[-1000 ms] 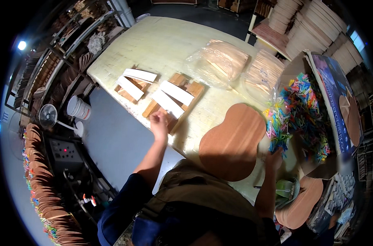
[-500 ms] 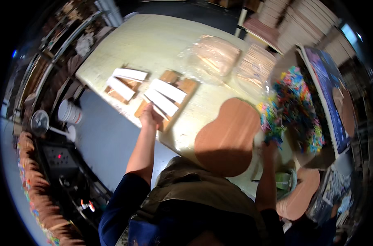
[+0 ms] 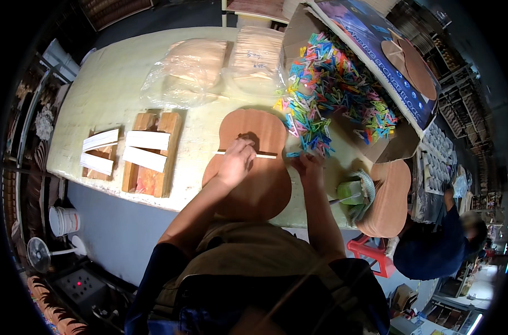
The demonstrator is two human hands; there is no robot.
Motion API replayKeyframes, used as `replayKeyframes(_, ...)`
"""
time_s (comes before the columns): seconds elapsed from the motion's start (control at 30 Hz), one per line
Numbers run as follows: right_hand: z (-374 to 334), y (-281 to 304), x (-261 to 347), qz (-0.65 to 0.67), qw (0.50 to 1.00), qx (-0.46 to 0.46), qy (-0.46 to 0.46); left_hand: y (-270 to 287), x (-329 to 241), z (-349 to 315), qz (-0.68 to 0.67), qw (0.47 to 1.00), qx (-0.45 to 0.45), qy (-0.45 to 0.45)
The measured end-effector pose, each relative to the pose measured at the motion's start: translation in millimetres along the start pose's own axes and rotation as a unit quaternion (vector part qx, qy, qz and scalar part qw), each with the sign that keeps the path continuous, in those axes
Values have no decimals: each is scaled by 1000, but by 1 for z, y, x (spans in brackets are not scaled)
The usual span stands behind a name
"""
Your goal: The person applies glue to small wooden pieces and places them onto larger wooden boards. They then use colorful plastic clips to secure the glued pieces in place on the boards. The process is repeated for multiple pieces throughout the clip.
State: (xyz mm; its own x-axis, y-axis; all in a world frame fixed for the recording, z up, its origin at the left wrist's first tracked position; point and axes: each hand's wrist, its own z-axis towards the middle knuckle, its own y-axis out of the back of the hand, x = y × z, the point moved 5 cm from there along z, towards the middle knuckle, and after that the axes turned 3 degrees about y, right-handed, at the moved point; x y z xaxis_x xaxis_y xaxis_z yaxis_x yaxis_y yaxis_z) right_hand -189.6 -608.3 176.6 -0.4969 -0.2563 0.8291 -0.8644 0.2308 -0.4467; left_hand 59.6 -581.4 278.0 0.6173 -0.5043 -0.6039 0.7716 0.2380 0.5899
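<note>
A brown guitar-shaped wooden board lies flat on the table right in front of me. My left hand is closed on a thin pale wooden strip laid across the narrow waist of the board; the fingers cover its middle. Just right of the board, my right hand pinches a small blue clothespin at its fingertips. Beyond that hand, colourful plastic clothespins spill out of a cardboard box.
Two wooden blocks bearing white strips stand at the left. Plastic-wrapped wood bundles lie at the back. At the right are a bowl holding something green, stacked guitar-shaped boards, a red stool and another person.
My left hand has moved right from the wooden block to the board, bringing the thin strip. My right hand has come up beside the clothespins. The whole view has turned toward the right.
</note>
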Motion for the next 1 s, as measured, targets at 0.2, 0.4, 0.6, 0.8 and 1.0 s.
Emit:
replayKeyframes(0.2, -17, 1, -17, 101, 993, 3, -61, -19, 7, -3, -12, 1000, 18, 1)
replayKeyframes(0.4, -20, -8, -26, 123, 992, 32, -26, -21, 7, -2, -32, 999, 12, 3)
replayKeyframes(0.6, -22, -9, -9, -51, 998, 14, -32, -22, 9, -2, -34, 999, 3, 13)
replayKeyframes(0.8, 23, -27, 56, -655, 625, -122, 408, -22, 10, -3, -46, 999, 0, 18)
replayKeyframes(1.0, 52, -34, 64, -690, 648, -68, 315, -16, 8, -1, -70, 997, -10, 1)
